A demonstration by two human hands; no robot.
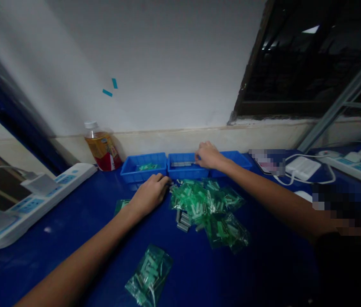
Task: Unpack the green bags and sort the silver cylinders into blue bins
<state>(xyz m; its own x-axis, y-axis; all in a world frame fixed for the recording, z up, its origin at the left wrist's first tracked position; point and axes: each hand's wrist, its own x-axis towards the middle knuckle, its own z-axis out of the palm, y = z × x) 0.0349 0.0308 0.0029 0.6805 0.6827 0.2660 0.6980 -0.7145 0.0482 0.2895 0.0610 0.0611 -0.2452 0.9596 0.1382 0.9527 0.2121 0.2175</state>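
Note:
My right hand [208,155] reaches over the right end of the middle blue bin [188,172]. Its fingers are curled together, and whatever lies between them is too small to make out. Grey metal bars [181,164] lie in that bin. In front of the bins, my left hand [151,194] rests low with bent fingers close together, its tips beside a pile of green plastic packets [196,198]; anything they grip is hidden. Loose metal bars [183,221] lie at the pile's near edge. Closer to me is a separate clear packet [150,275] with pale green pieces.
The left blue bin [143,174] contains small green pieces; a right blue bin [236,158] sits partly behind my forearm. A drink bottle [102,147] stands by the wall. Power strips [44,200] and a white charger [303,167] with cables flank the blue table [103,251].

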